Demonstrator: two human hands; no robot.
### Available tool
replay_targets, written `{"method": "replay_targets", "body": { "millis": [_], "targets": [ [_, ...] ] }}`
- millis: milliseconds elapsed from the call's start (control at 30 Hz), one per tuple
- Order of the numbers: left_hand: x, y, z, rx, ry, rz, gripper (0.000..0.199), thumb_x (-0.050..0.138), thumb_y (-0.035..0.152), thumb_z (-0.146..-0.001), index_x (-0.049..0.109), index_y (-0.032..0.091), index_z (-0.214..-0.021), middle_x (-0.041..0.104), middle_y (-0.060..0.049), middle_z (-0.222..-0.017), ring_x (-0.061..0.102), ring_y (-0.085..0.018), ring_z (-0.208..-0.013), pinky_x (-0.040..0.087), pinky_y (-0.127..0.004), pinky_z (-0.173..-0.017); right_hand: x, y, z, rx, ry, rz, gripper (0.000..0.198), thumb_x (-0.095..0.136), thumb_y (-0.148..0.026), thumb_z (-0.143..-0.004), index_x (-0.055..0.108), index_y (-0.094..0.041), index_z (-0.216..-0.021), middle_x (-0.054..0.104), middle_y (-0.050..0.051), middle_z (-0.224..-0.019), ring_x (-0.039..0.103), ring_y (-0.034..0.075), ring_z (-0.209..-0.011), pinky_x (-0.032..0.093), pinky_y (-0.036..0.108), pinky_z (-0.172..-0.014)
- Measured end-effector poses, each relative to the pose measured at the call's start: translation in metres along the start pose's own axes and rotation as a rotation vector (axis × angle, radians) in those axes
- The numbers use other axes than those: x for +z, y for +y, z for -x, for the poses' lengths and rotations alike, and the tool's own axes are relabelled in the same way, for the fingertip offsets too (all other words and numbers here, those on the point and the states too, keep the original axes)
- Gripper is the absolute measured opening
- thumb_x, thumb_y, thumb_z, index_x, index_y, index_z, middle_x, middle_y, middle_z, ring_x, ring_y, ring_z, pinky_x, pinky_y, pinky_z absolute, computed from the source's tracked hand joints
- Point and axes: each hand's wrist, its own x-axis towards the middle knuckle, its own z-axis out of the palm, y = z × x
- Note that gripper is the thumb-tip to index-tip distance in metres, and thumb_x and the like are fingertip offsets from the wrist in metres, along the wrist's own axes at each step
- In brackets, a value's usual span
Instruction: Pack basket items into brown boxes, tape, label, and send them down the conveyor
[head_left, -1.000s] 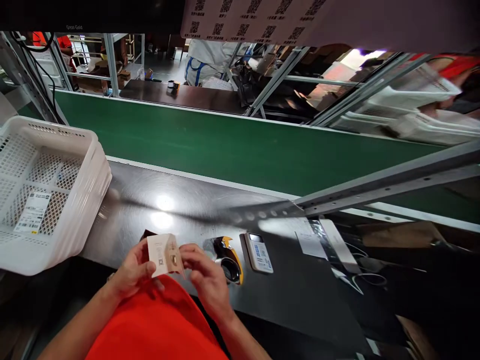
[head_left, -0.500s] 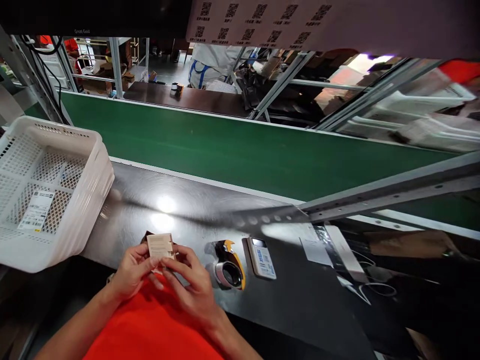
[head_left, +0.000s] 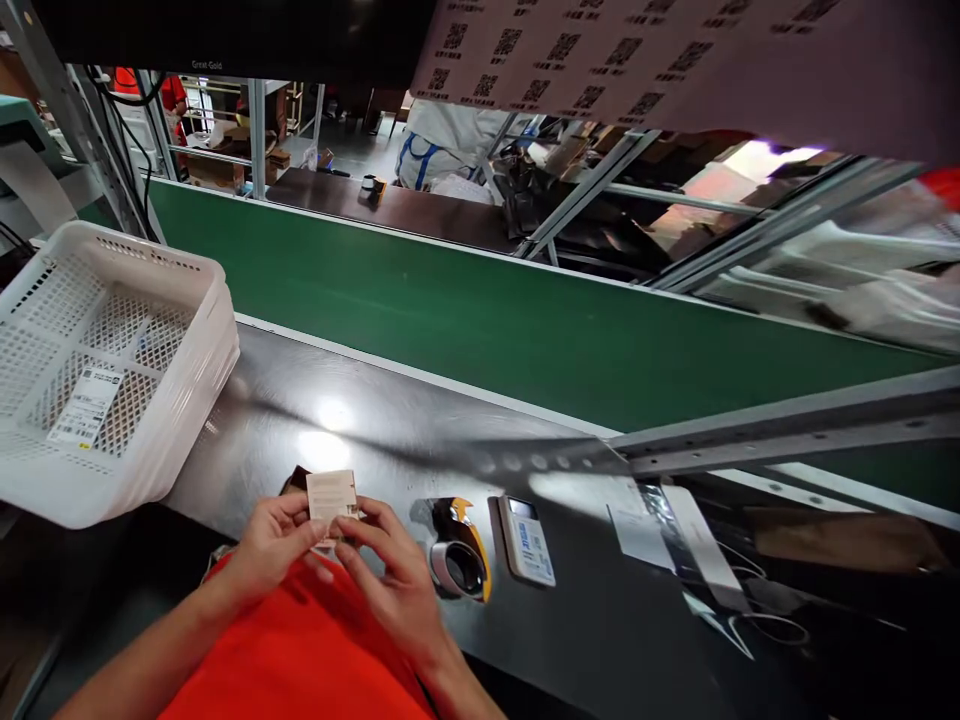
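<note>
Low over the near edge of the metal table, both my hands hold a small cream-coloured box (head_left: 331, 492) with fine print on its face. My left hand (head_left: 279, 548) pinches its lower left side, thumb across the front. At the lower right, the fingers of my right hand (head_left: 394, 575) are closed on it. A dark brown piece (head_left: 297, 480) shows behind the box; what it is I cannot tell. To the right of my right hand lies a yellow and black tape dispenser (head_left: 461, 560). Beside that is a pale handheld device (head_left: 528, 540) with a small dark screen.
White plastic baskets (head_left: 217, 345), stacked, stand at the left with a printed label (head_left: 87, 407) inside the top one. Beyond the metal table (head_left: 405, 425) runs a green conveyor belt (head_left: 465, 300). A metal frame bar (head_left: 795, 425), papers (head_left: 641, 535) and cables are at the right.
The view has shifted slightly, so the surroundings sit a little further right. Both hands keep hold of the small box, with only slight finger movement.
</note>
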Motion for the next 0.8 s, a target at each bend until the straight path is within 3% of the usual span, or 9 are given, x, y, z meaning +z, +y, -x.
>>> {"method": "replay_targets", "body": {
  "millis": [133,233,333,433,533,633,700,800],
  "targets": [
    [0.002,-0.003,-0.001,-0.006,0.077,-0.013,0.052,0.086,0.053,-0.08,0.08,0.015,-0.115,0.079,-0.013,-0.102,0.073,-0.018,-0.077,0.064,-0.026,-0.061,0.005,0.002,0.001,0.011,-0.018,0.003,0.028,0.068,-0.014,-0.094,0.078,-0.029,-0.116,0.074,0.008,-0.117,0.075,0.02,-0.106,0.063,0.029,-0.088],
    [-0.005,-0.006,-0.005,0.027,0.062,-0.133,0.048,0.083,0.054,-0.083,0.081,0.016,-0.113,0.077,-0.012,-0.106,0.074,-0.022,-0.084,0.064,-0.029,-0.064,0.006,0.007,0.003,0.025,-0.007,-0.005,0.024,0.066,-0.015,-0.096,0.077,-0.029,-0.112,0.073,0.006,-0.109,0.074,0.019,-0.1,0.061,0.028,-0.084],
    [-0.031,-0.014,-0.024,0.225,0.109,-0.461,0.041,0.073,0.05,-0.093,0.081,0.018,-0.116,0.075,-0.012,-0.109,0.072,-0.024,-0.098,0.063,-0.032,-0.078,-0.005,0.017,0.003,0.065,0.141,-0.001,0.018,0.062,-0.017,-0.099,0.072,-0.028,-0.108,0.069,0.004,-0.104,0.069,0.016,-0.092,0.058,0.027,-0.078],
    [-0.07,-0.036,-0.058,0.351,0.293,-0.88,0.038,0.059,0.042,-0.099,0.076,0.018,-0.124,0.073,-0.014,-0.116,0.067,-0.028,-0.112,0.056,-0.043,-0.102,-0.024,0.03,0.0,0.045,0.258,0.002,0.021,0.059,-0.017,-0.1,0.064,-0.028,-0.116,0.066,0.006,-0.116,0.067,0.018,-0.1,0.057,0.029,-0.082],
    [-0.105,-0.075,-0.091,0.191,0.344,-1.13,0.043,0.054,0.038,-0.097,0.069,0.016,-0.132,0.066,-0.017,-0.132,0.062,-0.031,-0.126,0.046,-0.047,-0.115,-0.029,0.049,-0.002,0.028,0.119,0.057,0.02,0.056,-0.016,-0.099,0.061,-0.025,-0.117,0.068,0.008,-0.117,0.067,0.019,-0.098,0.055,0.03,-0.08],
    [-0.122,-0.116,-0.113,0.034,0.342,-1.148,0.045,0.045,0.038,-0.1,0.065,0.015,-0.133,0.061,-0.019,-0.14,0.064,-0.029,-0.127,0.047,-0.044,-0.114,-0.011,0.08,0.002,0.173,-0.19,0.149,0.02,0.051,-0.015,-0.098,0.063,-0.021,-0.112,0.072,0.007,-0.105,0.067,0.018,-0.087,0.056,0.031,-0.078],
    [-0.127,-0.136,-0.118,0.004,0.36,-1.137,0.045,0.037,0.034,-0.102,0.066,0.013,-0.129,0.064,-0.019,-0.136,0.066,-0.028,-0.125,0.048,-0.043,-0.114,0.005,0.105,0.011,0.29,-0.343,0.287,0.025,0.052,-0.011,-0.092,0.067,-0.018,-0.112,0.072,0.012,-0.113,0.069,0.022,-0.1,0.058,0.038,-0.091],
    [-0.133,-0.152,-0.12,0.002,0.367,-1.133,0.046,0.032,0.031,-0.103,0.066,0.011,-0.126,0.068,-0.02,-0.13,0.065,-0.028,-0.127,0.046,-0.043,-0.116,0.02,0.137,0.037,0.388,-0.29,0.496,0.033,0.053,-0.01,-0.089,0.071,-0.016,-0.115,0.064,0.019,-0.139,0.062,0.03,-0.127,0.051,0.049,-0.109]
  ]
}}
